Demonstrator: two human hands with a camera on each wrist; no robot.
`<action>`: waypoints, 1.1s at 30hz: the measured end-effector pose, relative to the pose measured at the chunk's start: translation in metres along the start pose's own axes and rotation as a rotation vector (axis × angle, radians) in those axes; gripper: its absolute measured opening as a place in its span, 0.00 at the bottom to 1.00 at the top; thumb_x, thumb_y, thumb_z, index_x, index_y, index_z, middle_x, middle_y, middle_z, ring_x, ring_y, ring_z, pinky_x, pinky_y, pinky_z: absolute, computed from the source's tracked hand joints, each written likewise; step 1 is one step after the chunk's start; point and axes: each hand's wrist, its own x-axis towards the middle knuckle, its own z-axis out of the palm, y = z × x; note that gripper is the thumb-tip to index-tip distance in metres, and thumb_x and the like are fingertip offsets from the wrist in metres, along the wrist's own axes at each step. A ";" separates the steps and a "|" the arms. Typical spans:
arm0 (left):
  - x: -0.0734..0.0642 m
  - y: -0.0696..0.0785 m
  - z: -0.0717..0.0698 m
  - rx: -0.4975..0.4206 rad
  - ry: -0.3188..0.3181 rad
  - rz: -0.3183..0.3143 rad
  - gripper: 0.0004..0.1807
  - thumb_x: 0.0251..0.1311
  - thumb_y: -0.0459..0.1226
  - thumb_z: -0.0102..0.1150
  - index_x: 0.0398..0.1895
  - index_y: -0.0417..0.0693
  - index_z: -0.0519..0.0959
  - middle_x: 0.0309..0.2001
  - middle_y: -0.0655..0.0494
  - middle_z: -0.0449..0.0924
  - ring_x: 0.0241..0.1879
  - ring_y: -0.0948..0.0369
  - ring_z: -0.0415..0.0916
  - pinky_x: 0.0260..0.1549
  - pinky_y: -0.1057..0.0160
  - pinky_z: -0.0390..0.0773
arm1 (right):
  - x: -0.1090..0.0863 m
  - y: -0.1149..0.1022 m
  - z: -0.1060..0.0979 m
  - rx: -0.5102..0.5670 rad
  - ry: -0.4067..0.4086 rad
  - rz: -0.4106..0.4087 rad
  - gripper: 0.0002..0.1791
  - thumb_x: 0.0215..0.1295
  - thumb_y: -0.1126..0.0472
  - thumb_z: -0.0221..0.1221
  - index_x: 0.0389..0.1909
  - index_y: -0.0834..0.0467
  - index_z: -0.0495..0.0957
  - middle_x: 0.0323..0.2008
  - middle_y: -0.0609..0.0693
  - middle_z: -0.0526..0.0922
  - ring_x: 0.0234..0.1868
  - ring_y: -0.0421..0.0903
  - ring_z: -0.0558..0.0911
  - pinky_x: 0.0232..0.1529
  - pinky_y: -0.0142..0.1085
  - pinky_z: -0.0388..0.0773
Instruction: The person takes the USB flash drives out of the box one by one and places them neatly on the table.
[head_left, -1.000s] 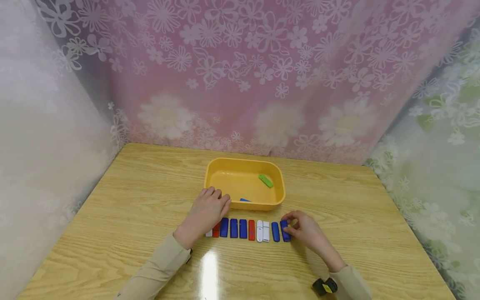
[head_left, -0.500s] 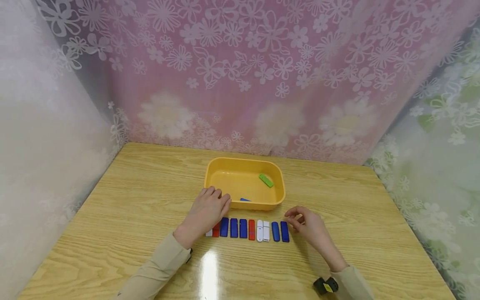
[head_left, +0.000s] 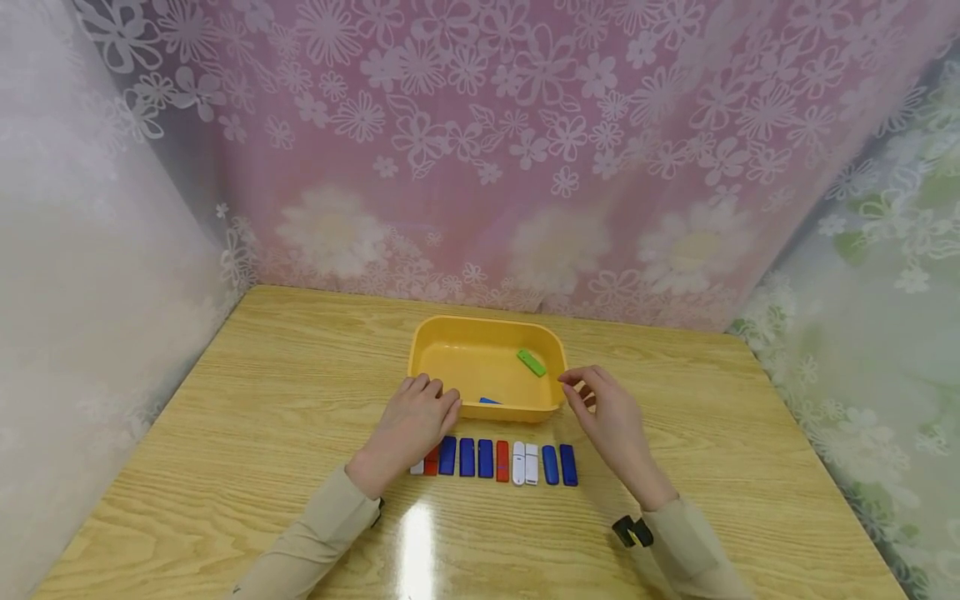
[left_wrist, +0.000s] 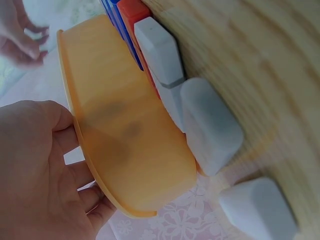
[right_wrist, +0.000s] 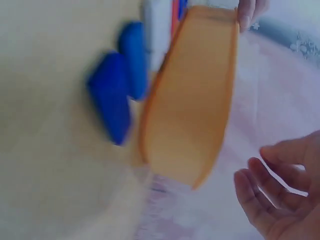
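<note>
My left hand (head_left: 414, 423) grips the near left rim of a yellow plastic bin (head_left: 525, 413), its fingers curled over the edge in the left wrist view. Inside the bin lie a green USB flash drive (head_left: 531, 362) and a blue one (head_left: 490, 401), mostly hidden by the near wall. My right hand (head_left: 611, 421) hovers by the bin's right rim, fingers loosely bent and holding nothing. In front of the bin runs a row of blue, red and white flash drives, with a dark blue flash drive (head_left: 568, 465) at its right end. My left hand partly covers the row's left end.
The wood-grain table (head_left: 300, 350) carries the bin and the row. A pink flowered curtain (head_left: 480, 167) hangs behind it, with pale cloth at both sides. White flash drives (left_wrist: 210, 125) lie close to the bin wall in the left wrist view.
My right hand has let go of the dark blue flash drive at the row's right end. It has moved up and away to the bin's right rim. The left hand stays put.
</note>
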 end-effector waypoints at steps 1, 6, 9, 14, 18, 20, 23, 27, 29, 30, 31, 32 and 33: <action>0.000 0.000 0.000 0.000 -0.001 0.000 0.12 0.75 0.41 0.54 0.30 0.49 0.76 0.25 0.55 0.72 0.29 0.55 0.64 0.36 0.58 0.70 | 0.006 -0.003 0.001 -0.007 -0.015 -0.021 0.08 0.67 0.67 0.65 0.46 0.59 0.83 0.41 0.53 0.83 0.34 0.47 0.82 0.35 0.44 0.84; -0.001 -0.001 0.001 0.006 -0.013 0.000 0.11 0.75 0.41 0.55 0.31 0.50 0.77 0.26 0.55 0.73 0.30 0.55 0.65 0.36 0.58 0.71 | 0.039 -0.005 0.015 -0.077 -0.152 -0.030 0.12 0.68 0.65 0.65 0.50 0.62 0.82 0.45 0.58 0.82 0.40 0.53 0.84 0.40 0.46 0.84; -0.002 -0.001 0.001 0.012 -0.014 0.003 0.11 0.75 0.42 0.55 0.32 0.50 0.77 0.26 0.55 0.73 0.30 0.56 0.65 0.36 0.58 0.71 | 0.055 -0.003 0.029 -0.145 -0.241 -0.021 0.14 0.68 0.64 0.65 0.52 0.64 0.82 0.47 0.61 0.83 0.41 0.56 0.85 0.41 0.48 0.83; -0.002 0.000 0.001 0.013 -0.018 0.004 0.10 0.75 0.42 0.54 0.33 0.50 0.78 0.27 0.55 0.74 0.31 0.56 0.67 0.38 0.58 0.73 | 0.078 -0.001 0.048 -0.236 -0.365 -0.017 0.12 0.69 0.66 0.63 0.50 0.66 0.84 0.44 0.62 0.87 0.41 0.57 0.86 0.44 0.49 0.82; -0.001 0.000 0.001 0.009 -0.028 0.001 0.10 0.75 0.42 0.54 0.34 0.51 0.79 0.28 0.55 0.75 0.31 0.56 0.67 0.39 0.57 0.74 | 0.091 0.002 0.058 -0.266 -0.457 -0.008 0.05 0.68 0.71 0.59 0.38 0.66 0.84 0.30 0.57 0.84 0.32 0.51 0.81 0.37 0.45 0.79; -0.001 0.001 0.000 0.010 -0.029 0.000 0.10 0.75 0.42 0.54 0.34 0.51 0.79 0.28 0.55 0.76 0.31 0.56 0.67 0.39 0.57 0.74 | 0.094 0.004 0.061 -0.283 -0.479 -0.005 0.05 0.66 0.74 0.58 0.33 0.66 0.82 0.26 0.55 0.79 0.29 0.49 0.75 0.33 0.43 0.74; 0.000 0.001 0.001 0.013 -0.030 0.000 0.11 0.75 0.42 0.54 0.33 0.51 0.79 0.27 0.56 0.75 0.31 0.56 0.67 0.39 0.58 0.73 | 0.095 0.007 0.066 -0.291 -0.498 0.007 0.08 0.62 0.77 0.56 0.33 0.65 0.82 0.26 0.55 0.78 0.29 0.49 0.72 0.33 0.43 0.71; 0.000 0.000 0.002 0.021 -0.026 -0.002 0.11 0.75 0.42 0.54 0.33 0.51 0.79 0.27 0.56 0.75 0.31 0.56 0.67 0.39 0.58 0.73 | 0.094 0.010 0.071 -0.272 -0.508 -0.005 0.14 0.60 0.78 0.59 0.44 0.65 0.85 0.39 0.58 0.86 0.40 0.54 0.83 0.44 0.45 0.80; 0.000 0.000 0.002 0.026 -0.020 -0.002 0.11 0.75 0.42 0.54 0.33 0.51 0.79 0.27 0.55 0.75 0.31 0.56 0.67 0.39 0.58 0.73 | 0.094 0.010 0.073 -0.257 -0.509 -0.008 0.17 0.58 0.78 0.61 0.48 0.65 0.85 0.44 0.58 0.87 0.46 0.55 0.84 0.50 0.47 0.81; 0.000 -0.001 0.002 0.028 -0.017 -0.002 0.11 0.75 0.42 0.54 0.33 0.50 0.79 0.27 0.55 0.75 0.31 0.56 0.67 0.39 0.58 0.73 | 0.094 0.009 0.073 -0.248 -0.513 -0.007 0.17 0.58 0.77 0.62 0.48 0.64 0.86 0.43 0.58 0.87 0.47 0.56 0.84 0.50 0.47 0.81; 0.000 -0.001 0.002 0.030 -0.014 -0.002 0.11 0.75 0.42 0.54 0.33 0.51 0.79 0.27 0.55 0.75 0.31 0.56 0.67 0.38 0.58 0.73 | 0.094 0.009 0.073 -0.236 -0.519 -0.004 0.17 0.58 0.77 0.62 0.48 0.64 0.86 0.43 0.58 0.87 0.46 0.56 0.84 0.50 0.47 0.81; 0.000 -0.002 0.002 0.032 -0.011 -0.002 0.11 0.75 0.42 0.54 0.33 0.50 0.79 0.27 0.55 0.75 0.31 0.56 0.67 0.38 0.58 0.73 | 0.094 0.008 0.073 -0.222 -0.529 -0.001 0.17 0.57 0.77 0.62 0.48 0.63 0.86 0.42 0.57 0.88 0.45 0.55 0.85 0.49 0.47 0.81; -0.001 -0.002 0.002 0.034 -0.010 -0.003 0.11 0.75 0.42 0.54 0.32 0.50 0.79 0.27 0.55 0.75 0.31 0.56 0.67 0.38 0.58 0.73 | 0.095 0.006 0.073 -0.210 -0.543 -0.002 0.17 0.57 0.77 0.63 0.47 0.63 0.86 0.41 0.57 0.88 0.44 0.55 0.85 0.48 0.46 0.81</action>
